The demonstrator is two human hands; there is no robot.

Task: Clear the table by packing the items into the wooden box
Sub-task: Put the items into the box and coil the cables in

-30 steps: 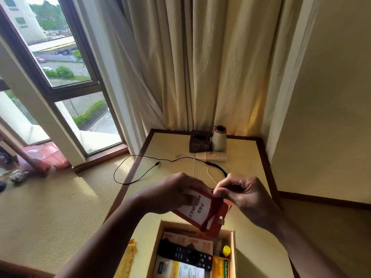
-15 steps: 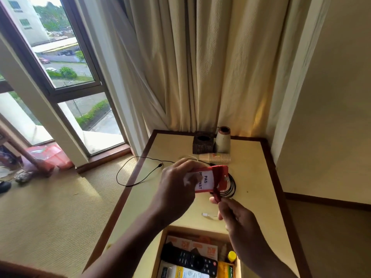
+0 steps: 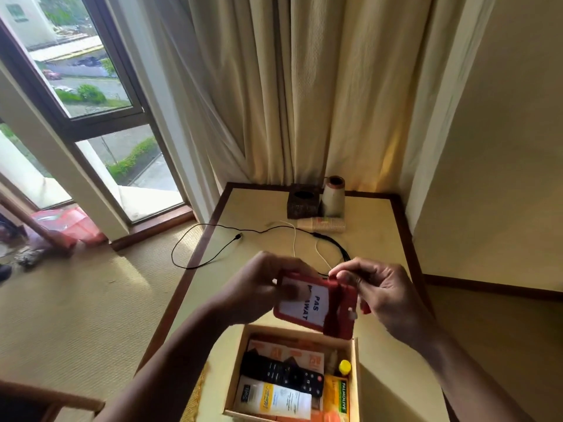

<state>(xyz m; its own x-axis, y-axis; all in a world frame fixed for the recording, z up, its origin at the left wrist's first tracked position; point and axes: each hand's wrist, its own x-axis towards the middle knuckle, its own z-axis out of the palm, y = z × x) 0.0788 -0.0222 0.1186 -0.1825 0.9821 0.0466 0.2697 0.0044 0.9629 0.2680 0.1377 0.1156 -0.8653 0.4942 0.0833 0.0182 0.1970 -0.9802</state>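
A red card holder [image 3: 316, 304] with a white card reading "PAS" hangs just above the far rim of the open wooden box [image 3: 354, 379]. My left hand [image 3: 268, 287] grips its left edge, thumb on the card. My right hand [image 3: 374, 292] pinches the red strap at its right end. Inside the box lie a black remote [image 3: 280, 371], a white tube [image 3: 274, 399], an orange packet, an orange Palmolive box [image 3: 335, 397] and a small yellow-capped bottle [image 3: 345, 366].
On the table [image 3: 384, 239] beyond my hands lie a black cable [image 3: 213, 239] that droops over the left edge, a white cable [image 3: 294, 239], a lying stack of paper cups [image 3: 323, 224], a dark square holder [image 3: 303, 204] and a beige cone [image 3: 333, 196]. Curtains hang behind.
The card holder has come down from over the table's middle to just above the box. My right hand rose from beneath it and now pinches its right end.
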